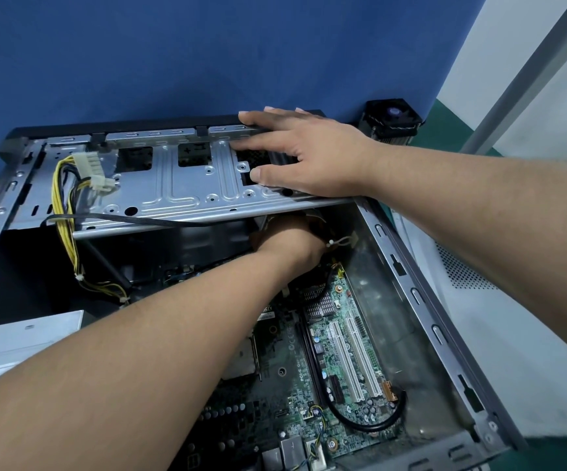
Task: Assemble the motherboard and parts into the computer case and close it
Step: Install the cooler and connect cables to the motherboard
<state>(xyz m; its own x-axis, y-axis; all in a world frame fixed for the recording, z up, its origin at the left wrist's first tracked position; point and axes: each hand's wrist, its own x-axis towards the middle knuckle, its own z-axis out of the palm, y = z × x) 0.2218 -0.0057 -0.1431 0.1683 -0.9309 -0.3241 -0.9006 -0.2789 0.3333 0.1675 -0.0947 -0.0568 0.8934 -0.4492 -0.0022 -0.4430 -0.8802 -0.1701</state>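
An open grey computer case (421,294) lies on its side with a green motherboard (336,362) seated in its floor. A silver metal drive bracket (180,185) spans the far end of the case. My right hand (305,154) rests on the bracket's right end, fingers straight and spread, thumb at its near edge. My left hand (288,239) reaches under the bracket's front lip, and its fingers are hidden there. A yellow and black power cable bundle (68,232) with white connectors hangs over the bracket's left side.
A black cooler fan (392,119) stands behind the case at the right, against a blue partition (207,52). A white side panel (499,334) lies to the right of the case. A silver metal part (20,338) sits at the near left.
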